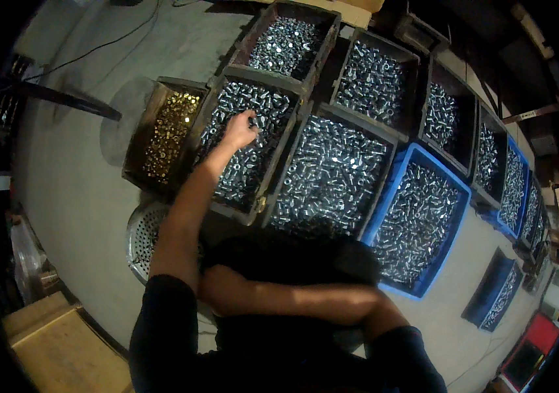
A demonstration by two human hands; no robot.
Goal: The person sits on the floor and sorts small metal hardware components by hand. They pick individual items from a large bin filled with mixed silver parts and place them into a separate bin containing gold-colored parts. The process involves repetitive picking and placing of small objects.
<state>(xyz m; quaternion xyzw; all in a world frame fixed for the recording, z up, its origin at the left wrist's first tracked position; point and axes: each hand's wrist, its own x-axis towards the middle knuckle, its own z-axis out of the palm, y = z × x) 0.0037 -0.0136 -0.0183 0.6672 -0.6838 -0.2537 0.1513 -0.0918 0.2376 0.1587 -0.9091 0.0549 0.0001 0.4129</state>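
Observation:
My left arm reaches forward over a dark crate (273,180) filled with small silvery bolt-like metal parts (243,171). My left hand (241,130) is just above or among these parts, its fingers closed around a small dark piece (252,121) whose exact kind is too small to tell. Across my lap lies my right forearm, pointing left. My right hand (222,290) rests beside my left upper arm, close to a round perforated metal basket (138,239); its fingers are hidden.
Left of the crate stands a narrower box of brass-coloured parts (173,134). More crates of silvery parts (332,170) stand ahead and to the right, with a blue bin (461,208) at right. A dark bar (73,98) on a round base and cardboard (63,347) lie leftward.

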